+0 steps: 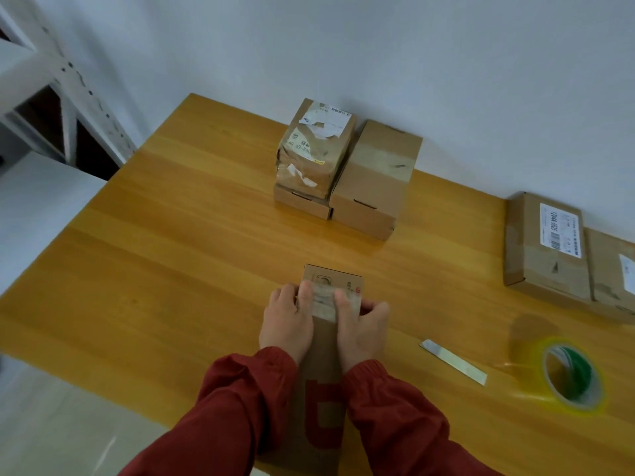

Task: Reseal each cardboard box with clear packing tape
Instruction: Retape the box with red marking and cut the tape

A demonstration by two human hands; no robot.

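Note:
A long narrow cardboard box [323, 400] with a red mark lies lengthwise on the wooden table [165, 255], running from the near edge away from me. A strip of clear tape [323, 298] crosses its far end. My left hand [285, 321] and my right hand [360, 324] sit on either side of that end, thumbs pressing on the tape and fingers wrapped down the box's sides. A roll of clear tape [570, 376] with a green core lies at the right. A metal blade [453, 362] lies between the box and the roll.
A battered box [314, 146] stacked on a flat one stands at the back, with a plain box [378, 176] beside it. Two labelled flat boxes [546, 249] lie at the right edge. A white metal shelf frame [62, 87] stands to the left.

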